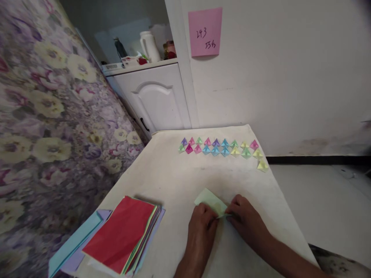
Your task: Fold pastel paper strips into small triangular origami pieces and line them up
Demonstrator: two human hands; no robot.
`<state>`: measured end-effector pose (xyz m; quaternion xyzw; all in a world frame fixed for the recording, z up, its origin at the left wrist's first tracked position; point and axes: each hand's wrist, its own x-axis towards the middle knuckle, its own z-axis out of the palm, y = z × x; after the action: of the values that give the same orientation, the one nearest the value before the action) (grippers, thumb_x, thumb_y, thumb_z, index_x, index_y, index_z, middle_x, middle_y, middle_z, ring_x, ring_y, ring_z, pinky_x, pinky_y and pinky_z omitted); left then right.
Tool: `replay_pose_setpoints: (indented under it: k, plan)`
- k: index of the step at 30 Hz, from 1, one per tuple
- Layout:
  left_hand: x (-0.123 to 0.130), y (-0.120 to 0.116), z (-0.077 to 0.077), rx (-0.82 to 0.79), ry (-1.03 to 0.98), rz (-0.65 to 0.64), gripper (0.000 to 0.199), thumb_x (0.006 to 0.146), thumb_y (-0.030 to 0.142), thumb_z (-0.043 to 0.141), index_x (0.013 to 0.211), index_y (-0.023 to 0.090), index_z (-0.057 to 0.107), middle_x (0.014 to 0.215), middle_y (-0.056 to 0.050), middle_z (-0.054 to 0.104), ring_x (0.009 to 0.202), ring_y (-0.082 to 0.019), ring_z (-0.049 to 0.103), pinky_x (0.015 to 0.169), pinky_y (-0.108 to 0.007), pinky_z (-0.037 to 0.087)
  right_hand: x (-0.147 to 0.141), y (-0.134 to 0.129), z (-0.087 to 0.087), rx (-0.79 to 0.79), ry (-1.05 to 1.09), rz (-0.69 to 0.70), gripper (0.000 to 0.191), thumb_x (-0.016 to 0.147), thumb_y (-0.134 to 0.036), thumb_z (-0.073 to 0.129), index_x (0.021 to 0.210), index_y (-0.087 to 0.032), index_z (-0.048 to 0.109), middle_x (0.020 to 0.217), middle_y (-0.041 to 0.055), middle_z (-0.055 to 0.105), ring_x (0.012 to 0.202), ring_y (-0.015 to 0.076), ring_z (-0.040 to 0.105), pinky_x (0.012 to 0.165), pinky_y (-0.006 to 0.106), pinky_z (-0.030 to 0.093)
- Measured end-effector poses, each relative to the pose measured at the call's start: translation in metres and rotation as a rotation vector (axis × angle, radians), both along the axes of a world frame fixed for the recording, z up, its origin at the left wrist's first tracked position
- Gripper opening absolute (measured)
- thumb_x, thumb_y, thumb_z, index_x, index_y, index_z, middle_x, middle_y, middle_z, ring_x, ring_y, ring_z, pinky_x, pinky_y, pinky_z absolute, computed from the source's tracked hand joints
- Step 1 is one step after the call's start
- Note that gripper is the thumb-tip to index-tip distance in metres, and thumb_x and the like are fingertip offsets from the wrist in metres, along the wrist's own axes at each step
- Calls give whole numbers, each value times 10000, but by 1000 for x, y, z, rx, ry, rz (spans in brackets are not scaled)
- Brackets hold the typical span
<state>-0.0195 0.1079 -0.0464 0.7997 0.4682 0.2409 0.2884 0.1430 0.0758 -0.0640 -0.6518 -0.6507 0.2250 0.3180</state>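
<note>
A pale green sheet of paper (212,200), folded at least once, is held just above the front middle of the table. My left hand (203,221) pinches its near edge, fingers curled and closed. At the paper's right corner, my right hand (242,211) grips it between closed thumb and fingers. Part of the sheet's near edge is hidden behind my fingers. Beyond the hands, several small folded paper pieces (215,150) in purple, pink, green, blue and yellow stand in two rows, with one yellow folded piece (262,165) in front at the right end.
To my left lies a stack of coloured paper (121,235) with a red sheet on top. Light blue folded paper (75,242) sits beside it. The table (168,173) has a pale cover. A floral curtain (72,135) hangs left; a white wall (278,77) stands behind.
</note>
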Motion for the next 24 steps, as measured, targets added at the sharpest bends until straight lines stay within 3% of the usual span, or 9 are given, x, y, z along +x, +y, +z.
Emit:
replay_pose_setpoints:
  k: [10,17,24]
  plan:
    - [-1,-1,-1,19,113,-47,156,801,216,496,756,213,646,822,-57,561,814,-209,498,699,-320,377,7,-13,0,-45,-151,40,160,794,-206,490,764,-254,640,734,2,535,705,151,532,615,233,377]
    - [2,2,-5,39,120,44,198,830,254,470,695,195,602,762,-42,563,770,-196,509,688,-312,353,7,-7,2,-62,-162,4,153,812,-251,481,719,-214,596,711,2,583,671,148,548,601,235,354]
    - [6,4,-8,108,190,135,236,838,311,456,656,195,549,722,-30,566,740,-200,509,676,-313,320,8,3,3,-124,-227,-82,157,779,-313,527,659,-219,563,634,-16,624,576,144,542,517,239,247]
